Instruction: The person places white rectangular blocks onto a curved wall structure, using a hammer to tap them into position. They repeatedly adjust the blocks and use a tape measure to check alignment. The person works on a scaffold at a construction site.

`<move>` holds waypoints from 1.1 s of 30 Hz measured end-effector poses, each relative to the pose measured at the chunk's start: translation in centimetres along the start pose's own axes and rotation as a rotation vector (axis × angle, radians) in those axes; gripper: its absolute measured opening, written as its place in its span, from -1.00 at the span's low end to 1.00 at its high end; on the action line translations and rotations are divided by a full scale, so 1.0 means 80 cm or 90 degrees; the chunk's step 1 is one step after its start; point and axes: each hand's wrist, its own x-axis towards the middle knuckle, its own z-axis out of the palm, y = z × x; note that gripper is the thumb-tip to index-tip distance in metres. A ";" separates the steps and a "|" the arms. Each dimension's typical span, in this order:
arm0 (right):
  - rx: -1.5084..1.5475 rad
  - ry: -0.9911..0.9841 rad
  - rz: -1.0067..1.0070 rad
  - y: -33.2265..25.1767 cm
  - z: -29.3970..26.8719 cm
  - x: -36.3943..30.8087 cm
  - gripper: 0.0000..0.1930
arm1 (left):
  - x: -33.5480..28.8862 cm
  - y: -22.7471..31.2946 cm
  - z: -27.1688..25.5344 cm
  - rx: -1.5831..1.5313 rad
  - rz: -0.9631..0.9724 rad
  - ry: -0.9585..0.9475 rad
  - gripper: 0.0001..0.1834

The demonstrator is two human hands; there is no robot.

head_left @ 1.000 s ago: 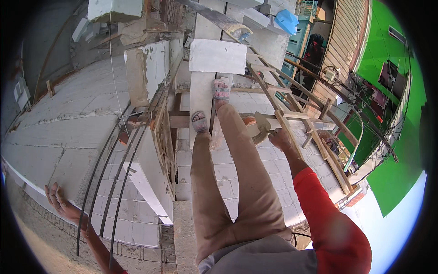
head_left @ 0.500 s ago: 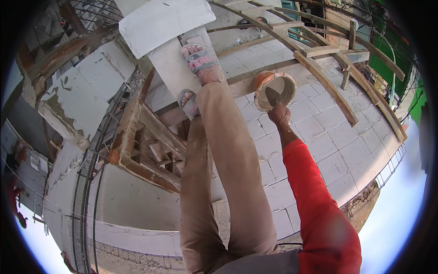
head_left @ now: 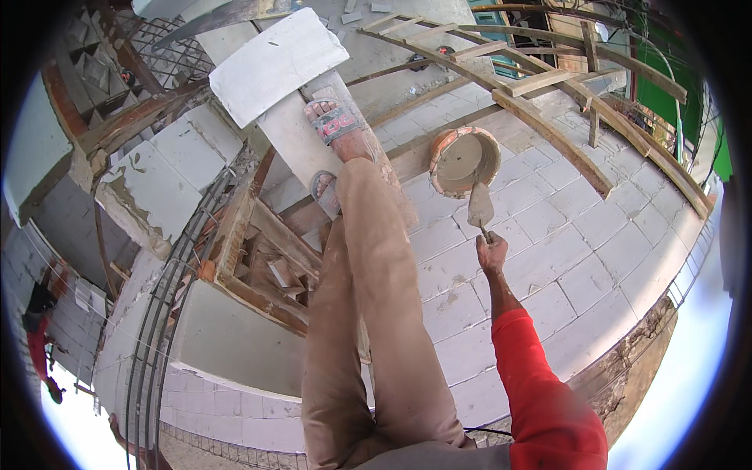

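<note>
One trowel sits in the right fingers near one bucket.

Head fisheye, looking steeply down past the wearer's own lap.
Worn on the head as the left one of a side-by-side pair, the camera faces along the legs, which enter at the lower edge and run up to the sandals in the upper middle. Lap and red sleeve sit nearest the lens; the right hand and bucket lie farther off, right of centre. The wide lens reaches sky at both lower sides, bows the timber frame at upper right, and ends in a round black border.
</note>
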 end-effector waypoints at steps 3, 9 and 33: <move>0.019 0.041 -0.070 -0.008 -0.038 -0.036 -0.67 | -0.025 -0.037 -0.009 -0.044 -0.058 0.027 -0.45; -0.054 0.015 -0.371 -0.213 -0.122 -0.094 -0.71 | -0.067 -0.066 0.006 -0.149 -0.236 0.074 -0.49; -0.500 -0.298 -1.123 -1.128 0.116 -0.312 -0.69 | -0.039 0.174 0.019 -0.099 -0.406 0.175 -0.74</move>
